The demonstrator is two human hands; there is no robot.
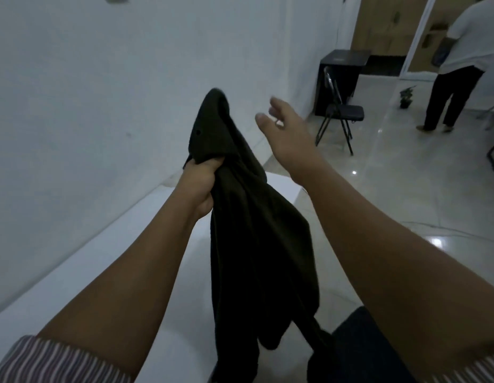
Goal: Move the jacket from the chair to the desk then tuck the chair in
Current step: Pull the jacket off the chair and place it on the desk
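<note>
A dark jacket (257, 230) hangs in the air above the white desk (107, 272), bunched near its top in my left hand (200, 186). Its lower end trails down toward a dark seat (359, 344) at the bottom edge, probably the chair. My right hand (287, 131) is raised just right of the jacket's top, fingers spread, holding nothing.
A white wall (102, 92) runs along the desk's far side. Farther back stand a black folding chair (339, 111), a black cabinet (342, 78) and a small potted plant (406, 96). A person (458, 64) stands at the far right on the glossy tiled floor (406, 189).
</note>
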